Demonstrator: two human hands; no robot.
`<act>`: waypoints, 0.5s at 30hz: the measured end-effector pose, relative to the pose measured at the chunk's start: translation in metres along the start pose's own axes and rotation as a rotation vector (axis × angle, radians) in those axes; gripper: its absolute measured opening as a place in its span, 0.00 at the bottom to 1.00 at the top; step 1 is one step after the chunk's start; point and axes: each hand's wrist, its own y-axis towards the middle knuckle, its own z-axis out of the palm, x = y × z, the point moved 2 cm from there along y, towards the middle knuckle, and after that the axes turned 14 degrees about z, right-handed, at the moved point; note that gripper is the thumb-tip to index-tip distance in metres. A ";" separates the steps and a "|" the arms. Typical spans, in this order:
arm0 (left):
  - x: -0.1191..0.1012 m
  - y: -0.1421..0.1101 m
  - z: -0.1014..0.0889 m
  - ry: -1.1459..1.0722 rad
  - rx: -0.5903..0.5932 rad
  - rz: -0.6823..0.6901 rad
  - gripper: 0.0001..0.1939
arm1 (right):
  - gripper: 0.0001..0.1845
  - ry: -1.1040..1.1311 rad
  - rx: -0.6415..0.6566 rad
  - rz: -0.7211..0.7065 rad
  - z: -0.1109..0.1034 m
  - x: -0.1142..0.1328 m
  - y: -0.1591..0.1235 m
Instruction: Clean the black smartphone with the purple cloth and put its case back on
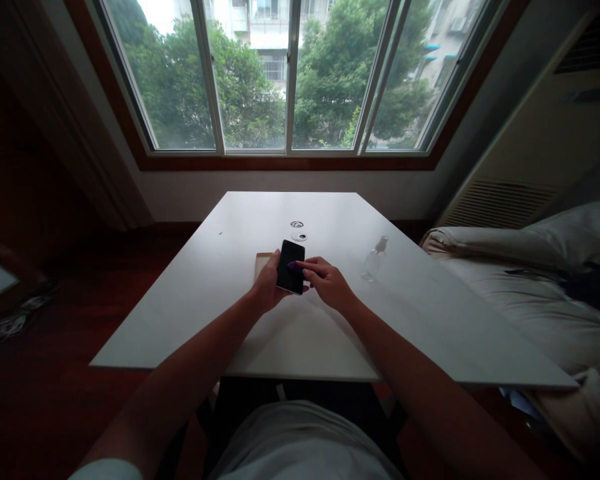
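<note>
My left hand (267, 285) is wrapped round a smartphone (289, 279), tilted above the white table with its dark screen facing me. In the closed fingers of my right hand (330, 285) is a small dark purple thing (293, 267), pressed against the middle of the screen; its exact kind is too small to make out. A flat tan, case-like thing (263, 259) lies on the table behind my left hand, which partly covers it. To the right of my right hand stands a clear spray bottle (373, 262).
Beyond the phone, two small round flat items (297, 225) lie on the white table (190, 320). A window (290, 80) is behind the table. At the right is a couch with a pale cover (520, 267); cables (10, 327) lie on the floor at left.
</note>
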 end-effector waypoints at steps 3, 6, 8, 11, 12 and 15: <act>0.001 -0.002 0.001 0.061 0.031 -0.016 0.31 | 0.19 -0.064 -0.010 -0.002 -0.003 -0.003 0.001; 0.004 -0.003 0.003 0.117 0.078 -0.057 0.33 | 0.15 -0.125 -0.108 -0.014 -0.006 -0.006 0.003; 0.007 -0.004 0.004 0.154 0.108 -0.090 0.34 | 0.10 -0.184 -0.208 -0.107 -0.008 -0.005 0.005; 0.011 -0.007 0.006 0.206 0.191 -0.142 0.36 | 0.11 -0.253 -0.349 -0.228 -0.011 -0.002 0.005; 0.013 -0.008 0.007 0.216 0.230 -0.157 0.36 | 0.13 -0.270 -0.391 -0.243 -0.013 -0.001 0.005; 0.015 -0.010 0.009 0.232 0.301 -0.148 0.36 | 0.16 -0.308 -0.478 -0.263 -0.016 0.006 0.002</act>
